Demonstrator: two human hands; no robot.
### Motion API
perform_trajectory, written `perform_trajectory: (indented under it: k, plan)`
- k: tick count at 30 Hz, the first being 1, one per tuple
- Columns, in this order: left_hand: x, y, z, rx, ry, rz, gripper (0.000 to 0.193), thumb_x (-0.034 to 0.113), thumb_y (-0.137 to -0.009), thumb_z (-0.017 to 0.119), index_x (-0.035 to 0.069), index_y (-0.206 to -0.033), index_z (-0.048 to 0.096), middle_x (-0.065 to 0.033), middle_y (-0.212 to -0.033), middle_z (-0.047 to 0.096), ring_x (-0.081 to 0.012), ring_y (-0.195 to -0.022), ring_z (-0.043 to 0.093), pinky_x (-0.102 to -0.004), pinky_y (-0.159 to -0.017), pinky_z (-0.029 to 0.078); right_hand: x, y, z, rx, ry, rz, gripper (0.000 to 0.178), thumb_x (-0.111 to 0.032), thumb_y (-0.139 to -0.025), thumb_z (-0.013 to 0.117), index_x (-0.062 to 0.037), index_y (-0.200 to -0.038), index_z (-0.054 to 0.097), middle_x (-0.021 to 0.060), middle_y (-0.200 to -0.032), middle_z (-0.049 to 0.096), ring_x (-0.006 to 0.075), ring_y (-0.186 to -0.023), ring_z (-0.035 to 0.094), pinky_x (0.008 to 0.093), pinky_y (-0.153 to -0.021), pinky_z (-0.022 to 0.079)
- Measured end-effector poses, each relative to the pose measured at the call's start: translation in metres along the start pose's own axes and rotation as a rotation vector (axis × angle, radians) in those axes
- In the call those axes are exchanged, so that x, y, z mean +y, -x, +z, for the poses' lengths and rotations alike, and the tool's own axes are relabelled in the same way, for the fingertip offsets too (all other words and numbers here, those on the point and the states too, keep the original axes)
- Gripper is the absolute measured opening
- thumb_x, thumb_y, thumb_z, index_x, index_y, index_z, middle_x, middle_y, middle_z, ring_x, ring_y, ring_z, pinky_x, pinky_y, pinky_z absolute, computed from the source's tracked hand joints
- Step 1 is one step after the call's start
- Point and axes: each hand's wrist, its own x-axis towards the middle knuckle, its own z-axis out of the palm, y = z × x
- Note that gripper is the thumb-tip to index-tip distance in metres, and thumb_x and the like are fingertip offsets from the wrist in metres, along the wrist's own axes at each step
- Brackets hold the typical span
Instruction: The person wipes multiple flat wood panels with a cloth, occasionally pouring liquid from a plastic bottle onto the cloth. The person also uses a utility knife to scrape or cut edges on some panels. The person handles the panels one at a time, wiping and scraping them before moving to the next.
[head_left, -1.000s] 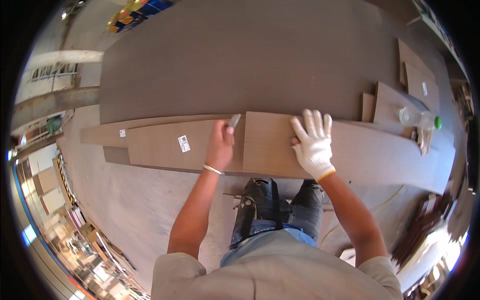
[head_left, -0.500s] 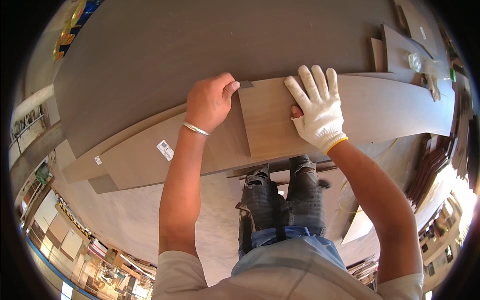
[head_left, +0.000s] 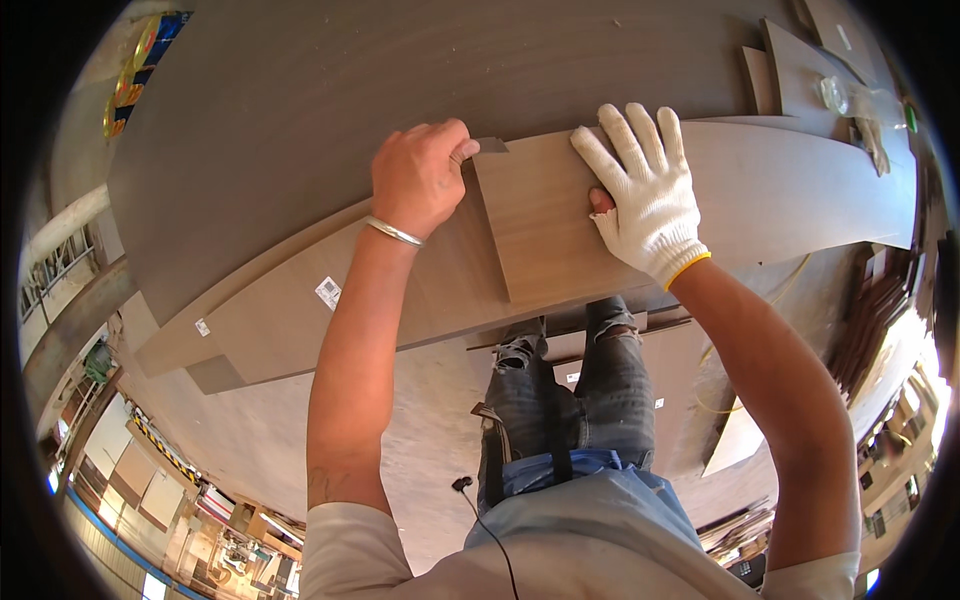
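Everything here I place against the brown board (head_left: pixel 560 225) lying in front of me, the light wood-grain panel with its cut end facing left. Far to its left, at the rim of the view, a yellow and blue object (head_left: pixel 140 65) sits beyond the edge of the big dark tabletop (head_left: pixel 330 110). Still left of the board, a longer panel (head_left: pixel 300 310) of the same colour lies lower down, running under the board's left end, with a small white sticker (head_left: pixel 327 292) on it.

My left hand (head_left: pixel 420 180), bare, with a metal bangle (head_left: pixel 392 232) on the wrist, is curled into a loose fist right at the board's upper left corner. The fingers are closed around something small; only a grey tip (head_left: pixel 490 146) pokes out past the knuckles at the board's far edge, and I cannot tell what it is.

My right hand (head_left: pixel 645 190), in a white knit glove with a yellow cuff, lies flat on the board's top, right of the cut end, fingers spread and pressing down, gripping nothing.

Well right of the board, at the tabletop's far corner, lie smaller offcut panels (head_left: pixel 800 70) and a clear plastic bottle (head_left: pixel 850 98).
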Motion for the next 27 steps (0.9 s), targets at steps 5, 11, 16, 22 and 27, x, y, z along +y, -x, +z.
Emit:
perform_trajectory:
  k: [5, 11, 16, 22, 27]
  plan:
    - [0.004, 0.010, 0.003, -0.038, -0.021, -0.050, 0.016, 0.017, -0.099, 0.068, 0.008, -0.086, 0.064, -0.0128, -0.074, 0.064, -0.0372, -0.070, 0.060, -0.0472, -0.064, 0.046, 0.000, 0.001, -0.001, 0.007, -0.026, -0.002, 0.072, -0.016, -0.075, 0.071, -0.0112, -0.145, 0.057, 0.0212, -0.150, 0.051, 0.0437, -0.140, 0.044, 0.0649, -0.123, 0.025]
    - [0.016, 0.036, 0.008, 0.004, -0.052, 0.008, 0.017, 0.010, -0.093, 0.071, 0.007, -0.079, 0.062, -0.0111, -0.072, 0.067, -0.0351, -0.070, 0.064, -0.0468, -0.063, 0.048, 0.000, 0.005, 0.002, 0.011, 0.031, 0.016, 0.067, -0.022, -0.080, 0.073, -0.0182, -0.145, 0.058, 0.0149, -0.152, 0.052, 0.0375, -0.143, 0.045, 0.0604, -0.125, 0.025]
    - [0.026, 0.064, 0.011, -0.012, 0.008, 0.040, 0.014, 0.009, -0.090, 0.073, 0.009, -0.080, 0.063, -0.0125, -0.071, 0.064, -0.0359, -0.070, 0.063, -0.0470, -0.062, 0.046, 0.000, 0.006, 0.002, 0.014, 0.036, 0.015, 0.067, -0.023, -0.081, 0.073, -0.0187, -0.146, 0.058, 0.0139, -0.152, 0.052, 0.0369, -0.144, 0.044, 0.0592, -0.126, 0.024]
    - [0.042, 0.104, 0.022, -0.032, -0.008, 0.038, 0.016, 0.010, -0.090, 0.074, 0.009, -0.081, 0.061, -0.0090, -0.071, 0.064, -0.0326, -0.070, 0.062, -0.0452, -0.064, 0.045, 0.000, 0.007, 0.004, 0.038, 0.054, 0.019, 0.066, -0.024, -0.082, 0.074, -0.0191, -0.146, 0.058, 0.0127, -0.151, 0.053, 0.0357, -0.144, 0.044, 0.0588, -0.125, 0.025]
    - [0.049, 0.126, 0.028, -0.056, -0.016, 0.003, 0.018, 0.012, -0.092, 0.074, 0.008, -0.081, 0.060, -0.0069, -0.074, 0.065, -0.0306, -0.073, 0.062, -0.0436, -0.068, 0.044, 0.000, 0.008, 0.009, 0.087, 0.057, 0.012, 0.063, -0.024, -0.083, 0.073, -0.0191, -0.144, 0.058, 0.0120, -0.150, 0.053, 0.0346, -0.143, 0.044, 0.0583, -0.125, 0.025]
